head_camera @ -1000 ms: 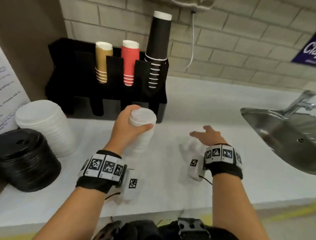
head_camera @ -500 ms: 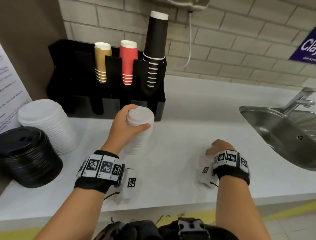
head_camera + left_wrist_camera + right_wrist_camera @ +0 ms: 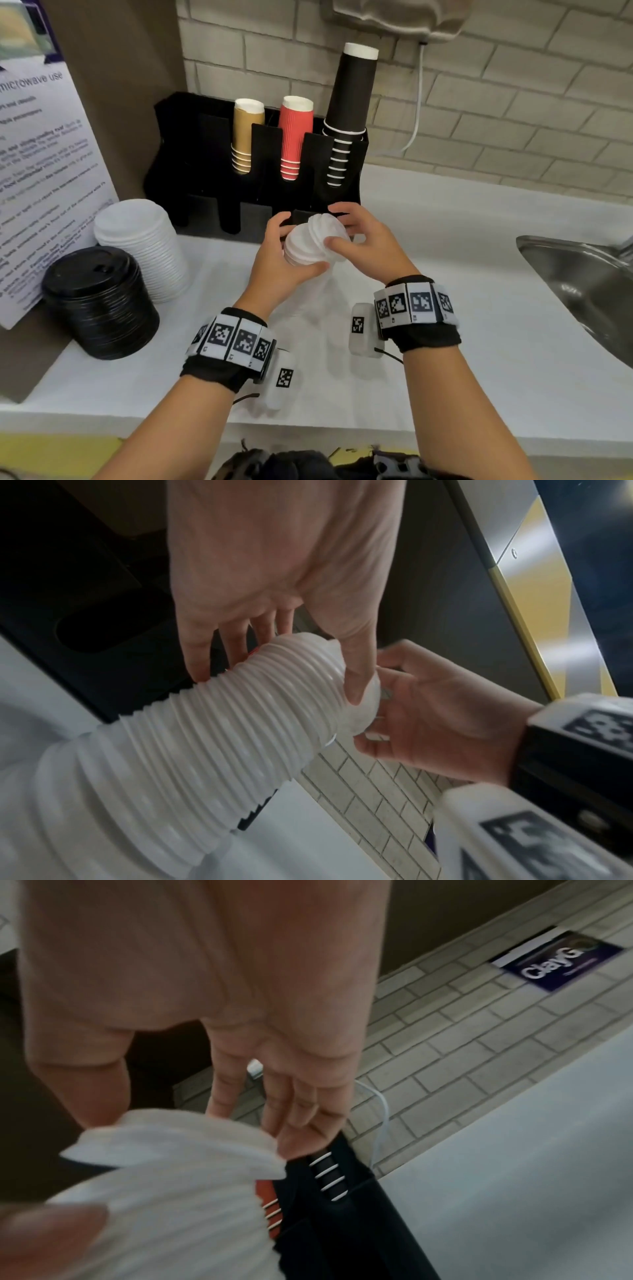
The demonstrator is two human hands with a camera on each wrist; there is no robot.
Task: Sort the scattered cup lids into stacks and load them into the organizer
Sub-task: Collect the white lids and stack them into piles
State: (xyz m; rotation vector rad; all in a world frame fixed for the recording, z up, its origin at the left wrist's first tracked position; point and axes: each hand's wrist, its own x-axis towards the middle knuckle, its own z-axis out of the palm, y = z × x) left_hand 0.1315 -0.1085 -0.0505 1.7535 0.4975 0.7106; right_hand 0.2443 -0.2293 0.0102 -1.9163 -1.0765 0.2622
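1. Fingers [image 3: 198, 653] of my left hand [image 3: 277, 270] curl around the upper part of a tall stack of small white lids [image 3: 308, 246], thumb on the near side, the other fingers on the far side.
2. My right hand [image 3: 363, 240] pinches a few loose white lids [image 3: 329, 226] between thumb and fingertips, tilted against the top of that stack and touching it.
3. In the left wrist view the small white lids [image 3: 192, 750] run as a long ribbed column from the white counter [image 3: 445, 342] up to both hands.
4. That stack stands on the counter just in front of the black organizer [image 3: 212, 144], near its right-hand end.
5. The organizer holds tan cups [image 3: 245, 137], red cups [image 3: 294, 137] and tall black cups [image 3: 349, 113] in its upper slots.
6. To the left on the counter sit a stack of larger white lids [image 3: 144, 246] and, nearer to me, a stack of black lids [image 3: 99, 301], the two side by side and touching or nearly so.
7. A steel sink [image 3: 582, 284] is set into the counter at the right, well apart from the lids.
8. A printed notice [image 3: 44, 192] leans at the far left, behind the black lids.
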